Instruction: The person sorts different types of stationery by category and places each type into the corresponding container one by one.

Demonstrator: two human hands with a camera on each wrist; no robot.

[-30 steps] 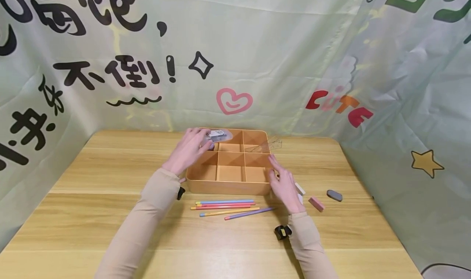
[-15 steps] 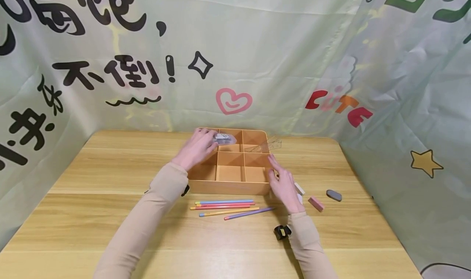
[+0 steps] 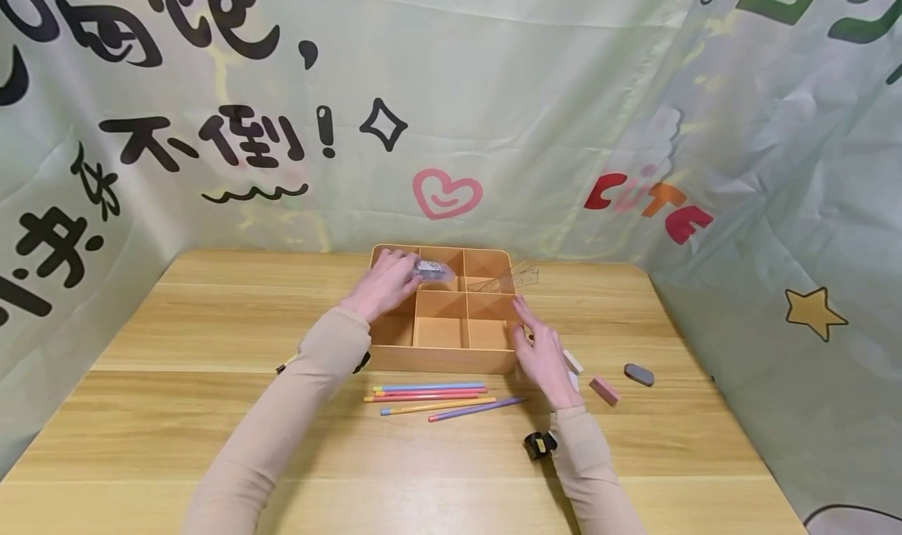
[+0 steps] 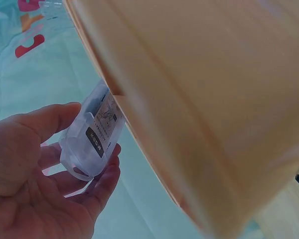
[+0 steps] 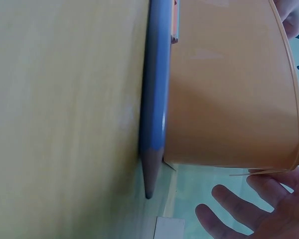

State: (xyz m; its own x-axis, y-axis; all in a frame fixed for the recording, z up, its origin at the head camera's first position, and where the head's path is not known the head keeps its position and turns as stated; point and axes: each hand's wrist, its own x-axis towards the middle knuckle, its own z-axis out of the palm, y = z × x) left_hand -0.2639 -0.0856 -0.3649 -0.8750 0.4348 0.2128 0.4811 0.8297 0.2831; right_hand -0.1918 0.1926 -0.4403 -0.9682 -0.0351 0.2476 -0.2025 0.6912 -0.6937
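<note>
Between thumb and fingers, my left hand [image 3: 384,284] holds a small translucent plastic case [image 4: 92,137] with a printed label. In the head view this case overlaps the back-middle compartment of the orange-tan divided box [image 3: 444,359]; in the left wrist view it shows at the box's rim. My right hand [image 3: 546,366] is at the box's right side, its fingertips right at the wall, fingers extended and spread in the right wrist view. A clear ruler [image 3: 524,276] sticks out over the box's back right rim. My left hand hides the back-left compartment in part.
In front of the box lie several coloured pencils [image 3: 430,406], the blue-purple pencil [image 5: 157,84] nearest my right wrist. Right of my right hand are a pink eraser [image 3: 604,391], a dark grey rounded eraser [image 3: 639,374] and a white block [image 3: 574,360]. A printed cloth [image 3: 535,128] hangs behind the table.
My left hand has moved right and slightly lower with the plastic case, from the back-left compartment towards the back-middle one. My right hand has stayed at the box's side.
</note>
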